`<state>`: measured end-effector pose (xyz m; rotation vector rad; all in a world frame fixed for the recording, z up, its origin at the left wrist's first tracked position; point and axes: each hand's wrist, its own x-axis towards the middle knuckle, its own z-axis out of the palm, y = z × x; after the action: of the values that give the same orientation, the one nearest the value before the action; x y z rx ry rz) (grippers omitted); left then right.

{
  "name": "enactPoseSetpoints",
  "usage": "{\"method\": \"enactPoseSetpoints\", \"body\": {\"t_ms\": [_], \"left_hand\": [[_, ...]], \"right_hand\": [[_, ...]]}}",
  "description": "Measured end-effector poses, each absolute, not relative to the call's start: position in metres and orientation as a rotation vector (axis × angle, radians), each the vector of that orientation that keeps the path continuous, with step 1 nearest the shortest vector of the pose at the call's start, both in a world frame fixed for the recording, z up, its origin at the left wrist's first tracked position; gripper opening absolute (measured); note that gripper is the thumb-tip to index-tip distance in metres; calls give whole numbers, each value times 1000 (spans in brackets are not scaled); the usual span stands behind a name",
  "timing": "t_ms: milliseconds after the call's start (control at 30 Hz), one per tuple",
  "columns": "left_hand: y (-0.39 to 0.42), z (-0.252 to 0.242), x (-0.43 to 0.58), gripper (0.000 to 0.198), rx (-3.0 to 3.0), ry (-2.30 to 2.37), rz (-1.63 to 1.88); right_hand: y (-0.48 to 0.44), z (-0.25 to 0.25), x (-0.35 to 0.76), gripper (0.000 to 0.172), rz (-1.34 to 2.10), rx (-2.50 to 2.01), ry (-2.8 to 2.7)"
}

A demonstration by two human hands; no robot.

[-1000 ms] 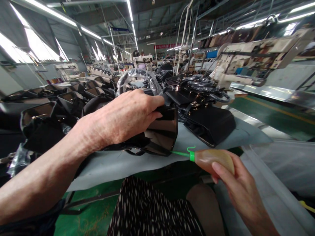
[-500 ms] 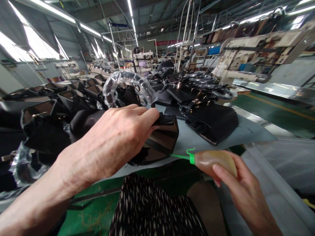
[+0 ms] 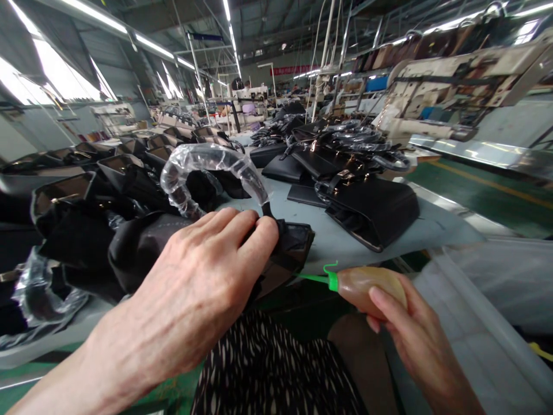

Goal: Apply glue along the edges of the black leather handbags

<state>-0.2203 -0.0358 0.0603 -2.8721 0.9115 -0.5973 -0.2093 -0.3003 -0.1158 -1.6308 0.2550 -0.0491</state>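
My left hand (image 3: pixel 216 259) is closed over the upper edge of a black handbag (image 3: pixel 296 239), its fingertips hidden behind the bag. The bag's curved handle (image 3: pixel 207 155), wrapped in clear plastic, rises above my knuckles. In my right hand (image 3: pixel 415 328) lies a squeeze bottle (image 3: pixel 371 288) of amber-brown liquid, gripped round its rounded end. Its thin green nozzle (image 3: pixel 313 278) points left, and the tip meets or nearly meets the lower part of the bag; exact contact cannot be made out.
Several black handbags (image 3: pixel 375 213) with plastic-wrapped handles lie on the grey tabletop (image 3: pixel 440 225) to the right. More open bags (image 3: pixel 64 196) crowd the left. A sewing machine (image 3: pixel 458 86) stands at the right, and translucent plastic sheeting (image 3: pixel 492 323) hangs below the table edge.
My left hand has moved slightly down, and the bag has tipped so less of its inside shows. Its handle sits lower and further left. My right hand with the bottle has shifted slightly left.
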Motion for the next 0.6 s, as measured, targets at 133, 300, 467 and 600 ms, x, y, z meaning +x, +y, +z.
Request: {"method": "enactPoseSetpoints", "body": {"t_ms": [133, 300, 467, 600], "left_hand": [[-37, 58, -224, 21, -2880, 912, -595], [-38, 54, -225, 18, -2877, 920, -628], [-38, 52, -226, 17, -2866, 915, -633], [-39, 52, -225, 15, -2859, 912, -637]], "right_hand": [[-300, -117, -211, 46, 0, -1602, 255], [-298, -112, -214, 44, -4, -1586, 261], [-292, -102, -217, 42, -13, -1590, 246], [-291, -100, -219, 41, -6, -1590, 252]]}}
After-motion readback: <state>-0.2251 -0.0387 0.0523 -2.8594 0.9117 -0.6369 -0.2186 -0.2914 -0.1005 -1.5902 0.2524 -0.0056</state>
